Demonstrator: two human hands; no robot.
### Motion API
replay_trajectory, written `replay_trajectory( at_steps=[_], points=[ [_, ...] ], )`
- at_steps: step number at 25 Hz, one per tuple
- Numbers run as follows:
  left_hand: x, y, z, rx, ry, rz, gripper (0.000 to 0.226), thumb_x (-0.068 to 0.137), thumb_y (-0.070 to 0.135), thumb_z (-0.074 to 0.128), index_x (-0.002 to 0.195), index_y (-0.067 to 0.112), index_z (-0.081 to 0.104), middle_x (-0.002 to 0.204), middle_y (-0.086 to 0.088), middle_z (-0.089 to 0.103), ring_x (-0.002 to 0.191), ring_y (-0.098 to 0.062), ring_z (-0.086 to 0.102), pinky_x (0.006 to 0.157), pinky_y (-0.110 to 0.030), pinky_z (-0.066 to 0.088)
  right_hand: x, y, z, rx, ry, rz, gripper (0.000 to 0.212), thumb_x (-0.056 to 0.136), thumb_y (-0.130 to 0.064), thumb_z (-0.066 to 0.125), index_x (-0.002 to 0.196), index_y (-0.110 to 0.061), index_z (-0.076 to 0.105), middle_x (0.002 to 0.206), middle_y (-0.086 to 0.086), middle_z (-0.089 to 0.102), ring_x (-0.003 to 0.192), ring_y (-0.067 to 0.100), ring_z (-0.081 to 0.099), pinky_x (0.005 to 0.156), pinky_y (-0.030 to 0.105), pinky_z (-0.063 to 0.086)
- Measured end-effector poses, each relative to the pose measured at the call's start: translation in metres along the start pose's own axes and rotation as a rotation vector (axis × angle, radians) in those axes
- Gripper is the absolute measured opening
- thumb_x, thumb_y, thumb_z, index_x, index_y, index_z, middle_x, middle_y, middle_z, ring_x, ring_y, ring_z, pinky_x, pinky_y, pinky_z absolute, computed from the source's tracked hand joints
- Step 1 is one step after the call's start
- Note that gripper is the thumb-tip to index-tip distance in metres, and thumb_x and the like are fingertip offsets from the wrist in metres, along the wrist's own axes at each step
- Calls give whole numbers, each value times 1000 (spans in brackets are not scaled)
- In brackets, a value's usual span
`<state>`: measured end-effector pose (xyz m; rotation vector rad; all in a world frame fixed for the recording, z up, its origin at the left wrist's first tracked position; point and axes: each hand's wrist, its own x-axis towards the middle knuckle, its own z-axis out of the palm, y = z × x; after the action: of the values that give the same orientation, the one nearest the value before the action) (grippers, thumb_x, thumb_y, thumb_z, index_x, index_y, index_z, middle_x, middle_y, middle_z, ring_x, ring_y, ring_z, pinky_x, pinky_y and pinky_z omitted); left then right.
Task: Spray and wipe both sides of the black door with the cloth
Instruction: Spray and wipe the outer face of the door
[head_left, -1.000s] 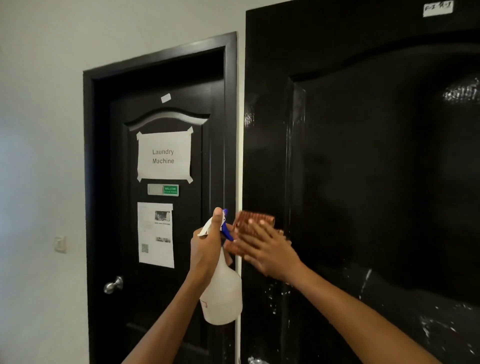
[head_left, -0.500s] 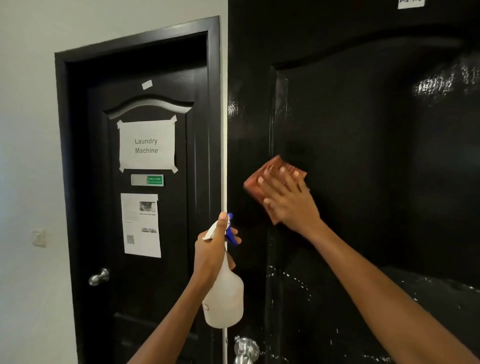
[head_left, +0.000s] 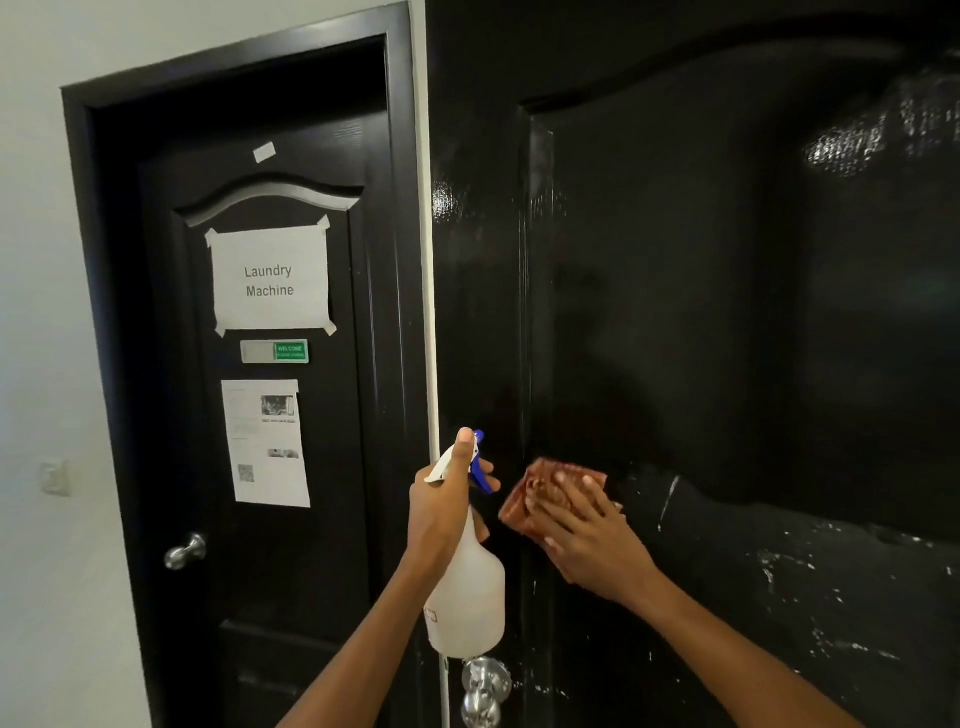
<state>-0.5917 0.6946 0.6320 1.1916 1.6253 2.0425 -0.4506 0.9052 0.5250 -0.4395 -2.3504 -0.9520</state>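
Head view: right hand (head_left: 582, 535) spread flat, fingers splayed, pressing a folded rust-brown ribbed cloth (head_left: 540, 491) against the glossy black panelled door (head_left: 727, 312), near its left stile and just above the mid rail. Right forearm stretched forward and up from the lower right, wrist bent back so the palm lies on the cloth. Left hand (head_left: 447, 504) wrapped closed around the neck of a translucent white plastic spray bottle (head_left: 467, 597) with a blue trigger, thumb up along the head, nozzle aimed toward the door, held upright just beside the cloth and apart from the door. Round silver door knob (head_left: 483, 686) directly below the bottle. Upper panel shiny and wet-looking, judged already wiped; white droplets and streaks across the lower panel, judged sprayed but not yet wiped. Other side of the door out of sight, likely untouched. Second black door with a taped "Laundry Machine" paper sign (head_left: 270, 280) to the left, well apart.
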Motion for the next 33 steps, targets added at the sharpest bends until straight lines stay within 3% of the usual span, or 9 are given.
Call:
replay_trajectory(
  at_steps=[2,4,10,14,16,19,23,28,33],
  points=[
    [1,7,4,-1,-4,-4,64,83,64,44,97,7,70,86,-10,75,54,-10,66,46,-12,49,-8,24,-7,-72,-113,-242,64,102,-53,44,159,-28,29,162,-1,37,157,29,9,125,54,3],
    [2,12,7,-8,-15,9,64,85,64,44,97,7,70,83,-9,75,53,-14,65,46,-16,49,16,56,-27,-129,-98,-293,62,103,-54,41,160,-32,27,164,-2,33,158,27,8,126,52,0],
    [8,18,10,-5,3,33,62,89,64,44,94,9,71,84,-8,75,54,-23,63,46,-25,51,146,113,-119,-106,229,210,60,105,-48,38,160,-26,30,167,-1,28,155,34,17,124,57,13],
    [5,12,6,1,24,43,63,86,64,43,95,8,71,84,-8,74,57,-14,66,47,-18,51,154,74,-99,-2,287,370,62,106,-41,34,162,-17,22,171,5,16,157,36,6,124,59,10],
    [0,8,4,8,33,48,63,87,63,42,94,8,71,82,-9,74,56,-13,66,47,-16,51,110,46,-65,32,243,303,64,104,-40,41,161,-15,26,168,8,23,156,36,11,124,60,13],
    [-2,13,4,28,1,41,61,90,62,43,93,8,70,83,-9,75,52,-15,64,46,-17,51,38,30,-33,12,98,49,62,104,-44,42,159,-20,32,164,5,34,156,32,16,125,56,14],
    [6,29,6,32,-1,62,62,91,62,42,94,7,70,83,-10,74,51,-17,63,45,-20,51,38,65,-45,-90,-46,-162,63,104,-53,36,161,-27,26,166,1,29,158,30,8,126,53,5],
    [14,36,5,-33,29,62,61,93,64,41,95,11,70,85,-9,75,55,-20,63,48,-29,51,154,121,-126,-46,219,226,58,104,-47,40,159,-29,33,165,-5,32,154,31,21,125,54,10],
    [14,35,-2,-55,40,67,63,93,65,39,96,11,69,85,-8,74,53,-25,61,48,-30,51,185,75,-118,38,334,498,62,109,-47,24,164,-20,13,172,2,11,158,33,3,125,57,6]
  ],
)
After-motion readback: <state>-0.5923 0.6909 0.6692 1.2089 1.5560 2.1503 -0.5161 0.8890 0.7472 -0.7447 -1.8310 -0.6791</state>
